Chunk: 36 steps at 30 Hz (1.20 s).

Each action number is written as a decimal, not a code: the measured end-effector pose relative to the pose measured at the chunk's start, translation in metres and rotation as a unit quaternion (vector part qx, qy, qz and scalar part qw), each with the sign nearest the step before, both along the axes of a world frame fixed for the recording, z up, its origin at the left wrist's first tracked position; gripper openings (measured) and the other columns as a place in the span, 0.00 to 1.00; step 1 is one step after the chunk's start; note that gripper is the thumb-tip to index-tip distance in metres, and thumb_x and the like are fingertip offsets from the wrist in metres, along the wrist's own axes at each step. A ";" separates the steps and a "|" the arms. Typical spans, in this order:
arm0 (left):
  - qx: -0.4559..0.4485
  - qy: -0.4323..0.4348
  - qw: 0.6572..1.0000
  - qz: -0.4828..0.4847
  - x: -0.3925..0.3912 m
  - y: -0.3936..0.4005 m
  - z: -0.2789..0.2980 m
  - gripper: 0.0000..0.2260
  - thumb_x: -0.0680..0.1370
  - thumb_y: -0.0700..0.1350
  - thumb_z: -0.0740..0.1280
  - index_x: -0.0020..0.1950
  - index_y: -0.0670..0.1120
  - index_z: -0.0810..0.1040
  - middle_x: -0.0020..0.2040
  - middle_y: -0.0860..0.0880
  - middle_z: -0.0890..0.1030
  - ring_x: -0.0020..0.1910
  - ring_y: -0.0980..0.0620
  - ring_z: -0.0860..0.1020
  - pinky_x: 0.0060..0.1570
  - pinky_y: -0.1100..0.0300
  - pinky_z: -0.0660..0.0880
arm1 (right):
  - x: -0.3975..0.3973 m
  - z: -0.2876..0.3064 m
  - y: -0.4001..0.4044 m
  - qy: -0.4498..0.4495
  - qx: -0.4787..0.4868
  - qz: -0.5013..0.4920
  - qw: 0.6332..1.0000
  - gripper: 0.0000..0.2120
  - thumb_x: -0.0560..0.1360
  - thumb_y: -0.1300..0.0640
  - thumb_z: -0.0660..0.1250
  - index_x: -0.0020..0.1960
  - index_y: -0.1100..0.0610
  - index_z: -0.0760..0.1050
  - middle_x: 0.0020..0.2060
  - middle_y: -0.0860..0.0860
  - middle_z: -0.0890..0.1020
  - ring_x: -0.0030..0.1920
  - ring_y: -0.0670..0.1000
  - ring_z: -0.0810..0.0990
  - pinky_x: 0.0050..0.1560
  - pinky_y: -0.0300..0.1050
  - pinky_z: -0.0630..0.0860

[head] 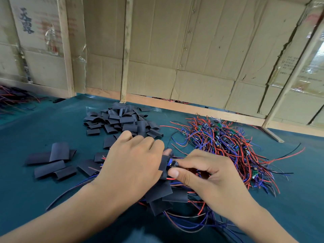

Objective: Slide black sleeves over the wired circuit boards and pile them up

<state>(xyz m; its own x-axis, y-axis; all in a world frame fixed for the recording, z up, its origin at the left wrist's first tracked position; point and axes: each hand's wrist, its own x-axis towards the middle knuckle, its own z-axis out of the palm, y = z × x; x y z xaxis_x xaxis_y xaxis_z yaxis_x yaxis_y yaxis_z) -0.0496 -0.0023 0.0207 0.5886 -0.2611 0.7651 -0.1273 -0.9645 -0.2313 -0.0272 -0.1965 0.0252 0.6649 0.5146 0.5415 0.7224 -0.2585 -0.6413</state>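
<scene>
My left hand point(133, 163) is closed around a black sleeve point(164, 165) at the middle of the table. My right hand point(206, 176) pinches a wired circuit board point(173, 163) whose end sits at the sleeve's mouth. Below both hands lies a pile of sleeved boards point(164, 193) with red, blue and black wires trailing toward me. A heap of empty black sleeves point(122, 120) sits beyond my left hand. A tangle of bare wired boards point(222, 142) lies to the right.
Several loose flat sleeves point(52, 162) lie on the teal table cover point(35, 190) at the left. More wires point(12, 99) show at the far left edge. A cardboard wall with wooden battens point(125, 50) closes off the back of the table.
</scene>
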 end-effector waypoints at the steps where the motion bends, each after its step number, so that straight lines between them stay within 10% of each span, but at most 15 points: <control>1: 0.001 -0.003 1.000 0.001 0.000 -0.001 -0.001 0.16 0.79 0.51 0.63 0.33 0.49 0.65 0.25 0.49 0.68 0.24 0.45 0.68 0.33 0.54 0.65 | -0.001 0.001 0.000 -0.004 -0.011 -0.002 1.000 0.07 0.73 0.47 0.73 0.50 0.44 0.86 0.36 0.48 0.80 0.37 0.49 0.78 0.39 0.44 0.73; 14: -0.045 0.024 0.998 -0.038 0.000 -0.010 -0.013 0.16 0.76 0.51 0.58 0.30 0.48 0.66 0.22 0.51 0.69 0.20 0.45 0.67 0.30 0.54 0.69 | -0.004 0.012 -0.009 0.005 -0.092 -0.011 0.996 0.09 0.72 0.46 0.73 0.40 0.51 0.85 0.32 0.47 0.78 0.35 0.50 0.76 0.36 0.45 0.70; 19: -0.080 0.057 0.995 -0.012 -0.008 -0.013 -0.005 0.13 0.69 0.51 0.56 0.26 0.47 0.68 0.17 0.50 0.68 0.17 0.48 0.67 0.31 0.69 0.47 | -0.006 0.012 -0.007 -0.009 -0.094 -0.007 0.996 0.10 0.73 0.48 0.73 0.39 0.54 0.84 0.32 0.48 0.77 0.35 0.51 0.76 0.36 0.45 0.71; 23: -0.039 0.035 0.998 -0.046 -0.006 -0.010 -0.004 0.13 0.74 0.46 0.51 0.30 0.47 0.65 0.20 0.51 0.68 0.18 0.46 0.65 0.28 0.57 0.67 | -0.008 0.013 -0.007 -0.017 -0.092 -0.001 0.996 0.11 0.72 0.47 0.74 0.38 0.54 0.83 0.30 0.47 0.76 0.33 0.49 0.74 0.35 0.37 0.66; 28: 0.079 0.028 0.996 -0.043 -0.001 -0.002 -0.004 0.14 0.78 0.46 0.60 0.33 0.49 0.65 0.23 0.50 0.67 0.22 0.45 0.66 0.33 0.53 0.65 | -0.009 0.017 -0.008 -0.003 -0.100 0.016 0.995 0.10 0.71 0.47 0.75 0.38 0.54 0.84 0.31 0.45 0.76 0.32 0.45 0.73 0.35 0.32 0.64; 32: 0.015 0.020 0.992 -0.125 -0.002 -0.002 -0.006 0.24 0.82 0.50 0.40 0.32 0.47 0.67 0.23 0.50 0.67 0.22 0.45 0.66 0.32 0.53 0.68 | -0.010 0.020 -0.010 0.038 -0.110 0.031 0.993 0.10 0.71 0.49 0.76 0.38 0.54 0.83 0.30 0.44 0.76 0.31 0.43 0.72 0.35 0.30 0.64; 36: -0.023 0.009 0.986 -0.166 -0.003 -0.003 -0.008 0.19 0.80 0.46 0.46 0.32 0.47 0.68 0.24 0.51 0.67 0.23 0.45 0.64 0.32 0.52 0.71 | -0.009 0.024 -0.010 0.114 -0.075 0.062 0.989 0.07 0.72 0.57 0.78 0.38 0.58 0.83 0.30 0.44 0.77 0.29 0.41 0.71 0.33 0.31 0.66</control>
<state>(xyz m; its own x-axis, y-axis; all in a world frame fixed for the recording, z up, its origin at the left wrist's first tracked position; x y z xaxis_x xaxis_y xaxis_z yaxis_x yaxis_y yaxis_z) -0.0528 -0.0048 0.0122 0.4899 -0.4073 0.7708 -0.4419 -0.8782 -0.1832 -0.0367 -0.2066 0.0493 0.6875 0.6627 0.2969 0.5957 -0.2809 -0.7525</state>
